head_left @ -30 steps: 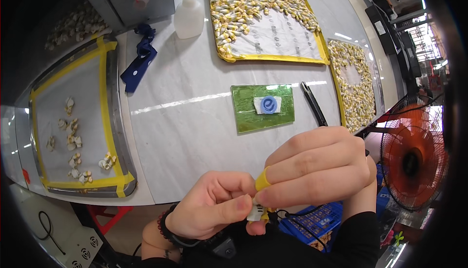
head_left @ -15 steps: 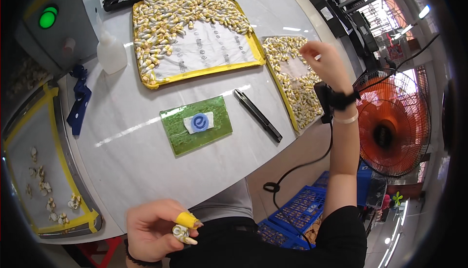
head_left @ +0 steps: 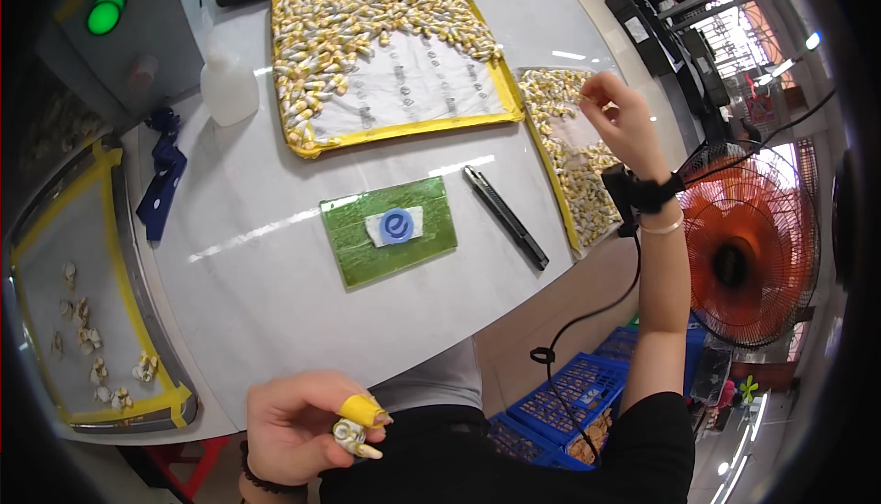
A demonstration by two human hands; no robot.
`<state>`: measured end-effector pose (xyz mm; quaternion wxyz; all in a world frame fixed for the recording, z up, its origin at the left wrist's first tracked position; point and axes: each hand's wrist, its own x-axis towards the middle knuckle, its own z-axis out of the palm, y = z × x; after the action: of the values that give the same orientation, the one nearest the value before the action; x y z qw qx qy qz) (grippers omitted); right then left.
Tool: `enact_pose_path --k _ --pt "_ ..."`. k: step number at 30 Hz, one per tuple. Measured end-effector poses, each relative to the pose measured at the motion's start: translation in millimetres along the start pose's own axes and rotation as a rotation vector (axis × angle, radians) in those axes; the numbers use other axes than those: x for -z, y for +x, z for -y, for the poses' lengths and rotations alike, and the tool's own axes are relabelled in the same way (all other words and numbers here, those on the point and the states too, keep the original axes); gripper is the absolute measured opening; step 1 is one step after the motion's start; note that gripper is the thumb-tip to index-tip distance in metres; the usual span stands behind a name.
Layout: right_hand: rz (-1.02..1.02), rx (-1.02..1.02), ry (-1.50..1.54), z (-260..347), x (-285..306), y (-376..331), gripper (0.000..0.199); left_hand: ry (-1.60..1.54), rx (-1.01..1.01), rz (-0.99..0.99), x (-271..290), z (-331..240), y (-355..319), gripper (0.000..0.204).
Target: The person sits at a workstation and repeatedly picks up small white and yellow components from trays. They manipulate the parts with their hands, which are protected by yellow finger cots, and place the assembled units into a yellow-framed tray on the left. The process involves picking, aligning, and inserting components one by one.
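Hands at a white tabletop (head_left: pixel 275 265) with trays of small parts.
Left hand (head_left: pixel 307 426) low beside tabletop edge, pinching a small yellow-and-white part (head_left: pixel 353 431); right hand (head_left: pixel 619 123) raised over the right tray (head_left: pixel 574 183), fingertips pinched together.

White bench (head_left: pixel 275 284) bearing three yellow-edged trays (head_left: pixel 404 128) (head_left: pixel 555 174) (head_left: pixel 115 256), a green mat (head_left: pixel 431 238), black pen (head_left: pixel 505 217), white bottle (head_left: pixel 228 89) and blue clip (head_left: pixel 163 183).

Three trays (head_left: pixel 303 142) (head_left: pixel 558 169) (head_left: pixel 119 256); two hands (head_left: pixel 298 421) (head_left: pixel 619 119); one green pad (head_left: pixel 353 247); one black knife (head_left: pixel 505 217); one bottle (head_left: pixel 228 89); one fan (head_left: pixel 743 256); two blue crates (head_left: pixel 587 389).
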<state>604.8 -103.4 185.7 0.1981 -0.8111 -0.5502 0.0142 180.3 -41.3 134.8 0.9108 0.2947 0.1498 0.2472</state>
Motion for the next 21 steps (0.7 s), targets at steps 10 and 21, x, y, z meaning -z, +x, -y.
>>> enact_pose_path --k 10,21 --pt "0.308 0.270 0.422 142 -38 -45 0.015 -0.020 -0.019 0.042 6 -1 1 0.038" --pt "0.265 0.424 0.209 160 -53 -41 0.008 -0.070 -0.021 0.001 11 -3 -4 0.039"
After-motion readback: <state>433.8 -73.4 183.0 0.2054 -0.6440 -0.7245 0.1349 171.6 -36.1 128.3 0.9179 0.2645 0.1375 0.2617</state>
